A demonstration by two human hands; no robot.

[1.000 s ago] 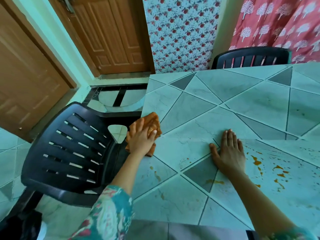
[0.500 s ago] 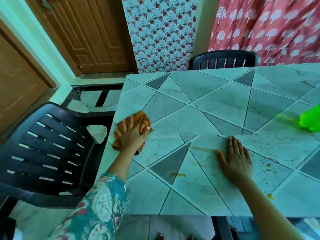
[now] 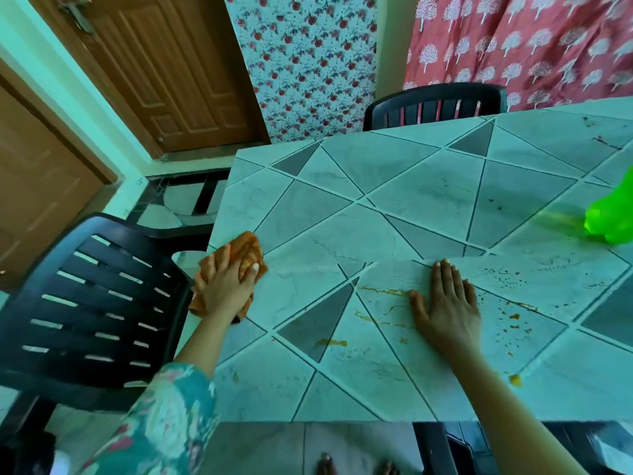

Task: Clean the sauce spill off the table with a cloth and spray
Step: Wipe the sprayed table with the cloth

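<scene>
The left hand (image 3: 226, 286) lay on top of the cloth (image 3: 248, 250), fingers set fairly straight across it and pressing it down rather than gathering it up. The cloth, orange and crumpled, sat at the left edge of the tabletop (image 3: 411, 186), a fold of it hanging past that edge, close to the arm of the black chair (image 3: 96, 303). The right hand (image 3: 448, 303) was flat and empty, palm down and fingers straight. It was planted on the tabletop well apart from the cloth, seemingly as a brace.

The sauce (image 3: 383, 291) lay round that right hand. A thin orange streak ran just beside the thumb, with fainter trails below it and a smear nearer the front edge. Drops and specks were scattered on the hand's other side, with one thicker blob close to the front edge. None of it touched the cloth, and the patch next to the cloth showed no sauce.

The spray (image 3: 609, 217), a green bottle, was at the right edge of view, well apart from both hands. It was blurred and cut off, so whether it stood upright could not be told. Fine speckling beyond the right hand's fingertips might have been spray droplets, but it was too small to be sure.

By my reading the job was far from done, since nearly all the visible spill remained and the cloth was away from it. What was left was to bring the cloth across to the streaks and drops, wipe them up, and use the spray where the marks would not lift.
</scene>
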